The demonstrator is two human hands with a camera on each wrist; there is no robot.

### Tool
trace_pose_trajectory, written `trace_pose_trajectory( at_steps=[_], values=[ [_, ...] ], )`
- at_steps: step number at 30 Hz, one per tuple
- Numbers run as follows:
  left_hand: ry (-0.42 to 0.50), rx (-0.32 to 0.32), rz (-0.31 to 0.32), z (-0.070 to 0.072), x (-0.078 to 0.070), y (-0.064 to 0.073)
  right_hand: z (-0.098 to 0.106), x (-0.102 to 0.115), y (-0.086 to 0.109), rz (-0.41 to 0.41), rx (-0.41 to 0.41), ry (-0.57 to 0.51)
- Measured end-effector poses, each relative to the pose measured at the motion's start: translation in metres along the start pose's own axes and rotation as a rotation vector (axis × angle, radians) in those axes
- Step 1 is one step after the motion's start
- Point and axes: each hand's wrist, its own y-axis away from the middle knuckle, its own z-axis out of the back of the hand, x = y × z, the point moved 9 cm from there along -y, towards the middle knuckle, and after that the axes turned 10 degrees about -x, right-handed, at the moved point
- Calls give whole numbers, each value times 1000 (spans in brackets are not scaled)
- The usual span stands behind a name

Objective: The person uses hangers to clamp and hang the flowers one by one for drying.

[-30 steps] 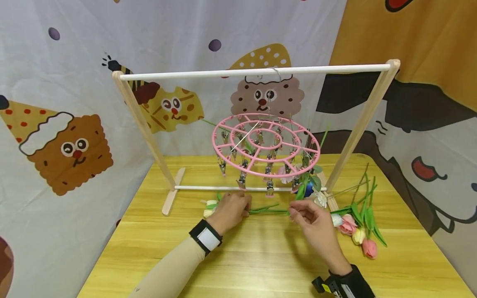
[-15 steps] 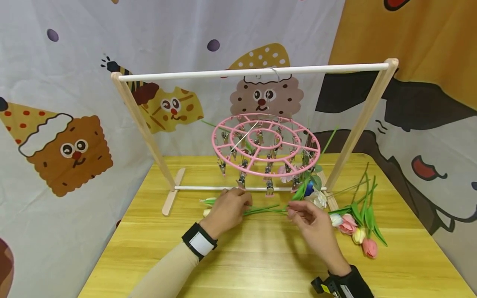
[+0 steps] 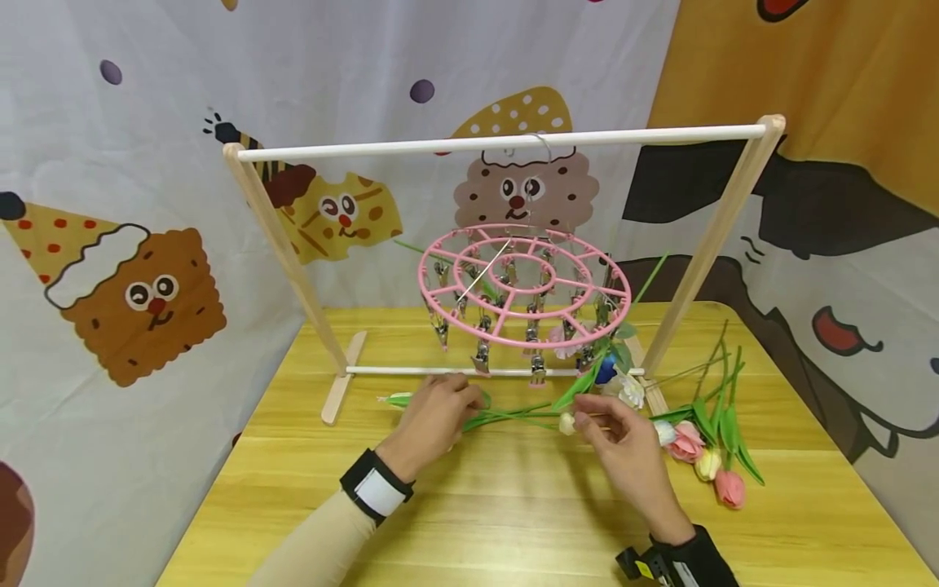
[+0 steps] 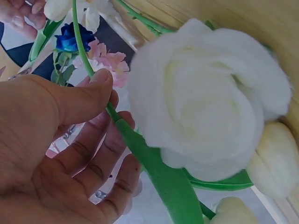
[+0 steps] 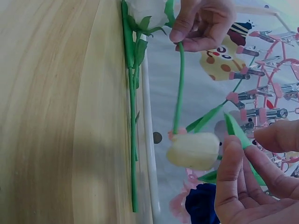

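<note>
My left hand [image 3: 436, 420] pinches a green stem [image 4: 111, 112] between thumb and fingers. A broad leaf [image 4: 161, 175] runs from that stem toward a cream tulip head [image 4: 233, 212]. A large white bloom [image 4: 205, 102] lies beside this hand, with another cream tulip [image 4: 275, 158] behind it. My right hand [image 3: 619, 432] pinches a cream tulip [image 5: 194, 151] close below its head, a green leaf [image 5: 238, 133] between the fingers. That head points left toward the green stems [image 3: 513, 414] between my hands. The right hand's fingers partly hide its stem.
A pink ring hanger [image 3: 524, 285] with metal clips hangs from the white bar [image 3: 411, 147] of a wooden stand. A blue rose [image 3: 606, 368] and a white flower [image 3: 629, 391] are near the stand's right foot. Pink tulips [image 3: 685, 443] lie on the right of the table [image 3: 513, 522].
My left hand has shifted left and toward me with its stem. A cream tulip head now shows beside my right hand, which has stayed nearly in place.
</note>
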Motion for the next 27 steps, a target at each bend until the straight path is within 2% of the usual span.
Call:
trace_pose_trajectory(
  at_steps=[5,8,14,18,21,27],
  values=[
    [27,-20,6,3,7,2,1,-5,0,-12,5,0],
    [39,-35,-16,7,7,4,3,-6,0,-3,-3,6],
    [150,-64,13,17,4,7,8,-5,2,36,-34,10],
    [216,-85,43,25,-4,7,8,-4,3,41,-36,2],
    [257,-105,59,32,-12,5,4,0,4,38,-9,-49],
    [300,-180,27,43,-29,0,-11,12,9,67,92,-179]
  ],
)
